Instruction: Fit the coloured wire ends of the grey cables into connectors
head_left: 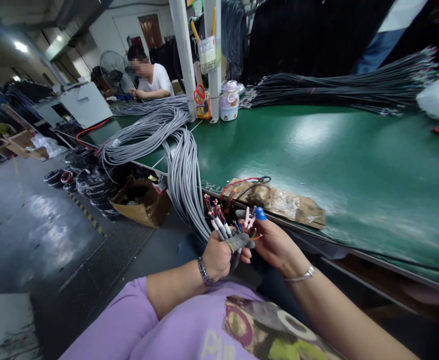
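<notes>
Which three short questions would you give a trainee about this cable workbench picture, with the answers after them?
1. True or false: the left hand is closed around grey cable ends that show coloured wires.
2. Choose one: what colour is the fingertip cover on the right hand? A red, B blue, C yellow.
3. Fill in the gap: the grey cable bundle hangs over the edge of the ____ table.

Key: 1 true; 2 B; 3 green.
</notes>
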`<state>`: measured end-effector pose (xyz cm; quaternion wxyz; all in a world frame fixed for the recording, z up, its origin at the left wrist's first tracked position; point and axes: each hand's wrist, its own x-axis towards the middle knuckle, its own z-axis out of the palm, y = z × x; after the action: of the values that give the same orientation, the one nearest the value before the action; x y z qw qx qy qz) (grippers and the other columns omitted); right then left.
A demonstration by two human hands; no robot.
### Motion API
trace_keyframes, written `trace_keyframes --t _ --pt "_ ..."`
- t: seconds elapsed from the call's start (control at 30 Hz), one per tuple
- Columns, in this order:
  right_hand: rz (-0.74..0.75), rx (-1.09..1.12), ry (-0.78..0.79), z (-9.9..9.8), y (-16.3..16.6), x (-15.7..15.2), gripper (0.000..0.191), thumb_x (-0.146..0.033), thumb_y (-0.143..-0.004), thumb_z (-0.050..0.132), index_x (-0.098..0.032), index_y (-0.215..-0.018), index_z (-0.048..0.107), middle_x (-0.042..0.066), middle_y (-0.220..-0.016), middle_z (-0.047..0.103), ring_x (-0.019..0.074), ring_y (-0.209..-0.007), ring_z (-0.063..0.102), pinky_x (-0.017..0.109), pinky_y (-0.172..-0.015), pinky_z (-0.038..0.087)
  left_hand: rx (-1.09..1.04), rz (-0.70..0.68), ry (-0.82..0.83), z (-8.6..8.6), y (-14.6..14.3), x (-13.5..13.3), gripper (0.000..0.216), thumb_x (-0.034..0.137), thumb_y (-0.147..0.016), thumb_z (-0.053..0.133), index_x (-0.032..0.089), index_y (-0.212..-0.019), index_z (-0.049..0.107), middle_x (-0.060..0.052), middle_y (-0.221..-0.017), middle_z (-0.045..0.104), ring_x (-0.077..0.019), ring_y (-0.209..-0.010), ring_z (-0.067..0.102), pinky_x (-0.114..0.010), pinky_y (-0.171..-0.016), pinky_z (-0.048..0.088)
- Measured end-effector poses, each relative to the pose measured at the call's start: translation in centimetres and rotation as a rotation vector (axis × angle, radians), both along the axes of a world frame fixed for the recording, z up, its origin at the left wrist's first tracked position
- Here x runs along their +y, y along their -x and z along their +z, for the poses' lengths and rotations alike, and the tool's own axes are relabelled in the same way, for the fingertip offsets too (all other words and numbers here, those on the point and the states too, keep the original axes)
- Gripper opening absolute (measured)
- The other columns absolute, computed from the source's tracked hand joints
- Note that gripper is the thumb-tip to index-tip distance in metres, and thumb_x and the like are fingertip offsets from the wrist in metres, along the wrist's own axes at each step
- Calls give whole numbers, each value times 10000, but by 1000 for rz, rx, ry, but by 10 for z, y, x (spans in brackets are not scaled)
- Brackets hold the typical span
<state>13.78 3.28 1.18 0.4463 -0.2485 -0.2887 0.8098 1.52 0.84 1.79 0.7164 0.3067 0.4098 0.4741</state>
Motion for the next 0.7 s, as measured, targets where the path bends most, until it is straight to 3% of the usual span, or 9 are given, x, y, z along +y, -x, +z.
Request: trace_keyframes --t 0.17,0.4,0.7 --pt "3 38 71 -5 4 0 502 -677 -749 581 -182 -670 603 24 -472 594 206 -323 539 337 -319 446 21 -14 -5 -1 -1 1 464 480 -507 824 99 -650 601 -21 -525 594 -89 -399 517 -201 -389 435" --pt "7 30 133 -7 4 5 593 -751 -708 551 -208 -932 634 -4 -541 613 185 -309 530 320 -303 430 28 -9 -5 -3 -2 3 459 480 -518 818 97 -668 612 -17 -515 592 -88 -390 513 -201 -386 437" --pt "-83 -40 178 -9 11 6 564 -765 -712 525 -214 -816 594 -6 -487 578 183 -279 493 309 -268 386 54 -27 -10 -12 -1 2 442 478 -547 809 94 -661 623 -23 -511 596 -87 -388 514 -200 -389 439"
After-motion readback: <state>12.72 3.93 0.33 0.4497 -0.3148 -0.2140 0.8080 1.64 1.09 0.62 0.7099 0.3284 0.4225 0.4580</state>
